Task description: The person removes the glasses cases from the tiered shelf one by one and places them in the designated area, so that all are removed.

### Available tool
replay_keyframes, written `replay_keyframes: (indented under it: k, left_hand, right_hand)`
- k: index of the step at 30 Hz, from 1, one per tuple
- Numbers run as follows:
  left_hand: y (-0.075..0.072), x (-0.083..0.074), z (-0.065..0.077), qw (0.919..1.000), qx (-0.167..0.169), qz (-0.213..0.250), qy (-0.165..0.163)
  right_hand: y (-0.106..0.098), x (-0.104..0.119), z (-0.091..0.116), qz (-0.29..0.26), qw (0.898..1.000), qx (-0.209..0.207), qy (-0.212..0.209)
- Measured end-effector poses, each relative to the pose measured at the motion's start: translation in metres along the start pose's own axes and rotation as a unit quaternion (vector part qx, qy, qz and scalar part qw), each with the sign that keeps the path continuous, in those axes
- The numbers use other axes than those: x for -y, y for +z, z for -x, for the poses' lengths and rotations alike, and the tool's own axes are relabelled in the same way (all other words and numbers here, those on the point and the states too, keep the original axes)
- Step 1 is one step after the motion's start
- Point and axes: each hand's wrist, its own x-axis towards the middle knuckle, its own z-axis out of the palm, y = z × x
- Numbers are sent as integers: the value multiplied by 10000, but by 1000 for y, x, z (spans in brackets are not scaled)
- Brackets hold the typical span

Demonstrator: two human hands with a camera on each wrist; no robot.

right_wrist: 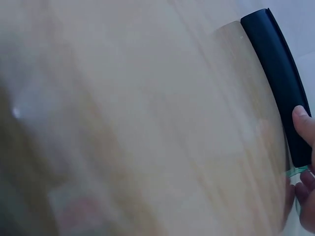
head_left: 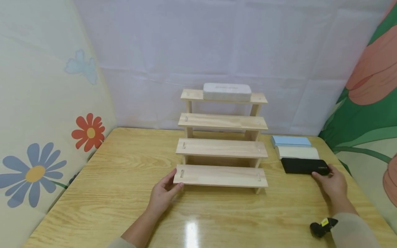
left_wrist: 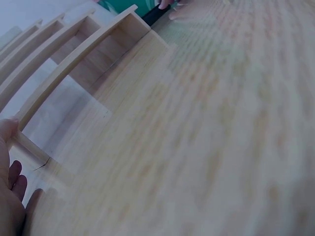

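A four-tier wooden step rack (head_left: 221,148) stands on the table, with a white oblong case (head_left: 227,92) lying on its top tier. My left hand (head_left: 163,193) holds the left end of the lowest tier, thumb at the front edge and fingers at the side. In the left wrist view, the thumb meets the board's corner. On the right, my right hand (head_left: 334,182) pinches the near right end of a long black glasses case (head_left: 302,166). The right wrist view shows the thumb on the side of this black case (right_wrist: 275,64), other fingers curled below.
Behind the black case lie a cream case (head_left: 297,152) and a light blue case (head_left: 291,141), one beyond the other. A small black object with a yellow label (head_left: 324,225) is beside the right sleeve. White cloth (head_left: 149,69) hangs behind the table, with flowered cloths at both sides.
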Motion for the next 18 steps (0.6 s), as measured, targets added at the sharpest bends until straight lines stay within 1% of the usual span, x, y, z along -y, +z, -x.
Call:
replay_keyframes:
  k: [4,7,10,18]
  left_hand:
    - [0,0,1,10000,-22,-50,20]
    - [0,0,1,10000,-32,-64,25]
    - [0,-1,1,10000,-31,-57,24]
    - [0,1,0,10000,1,45,30]
  right_hand:
    - [-1,3,3,-137,9998,-102,-63]
    - [-3,10,4,-280,9994,-200,-69]
    - [-5,20,5,-436,9987,-211,-148]
    - [-12,50,0,-519,9964,-68,-672]
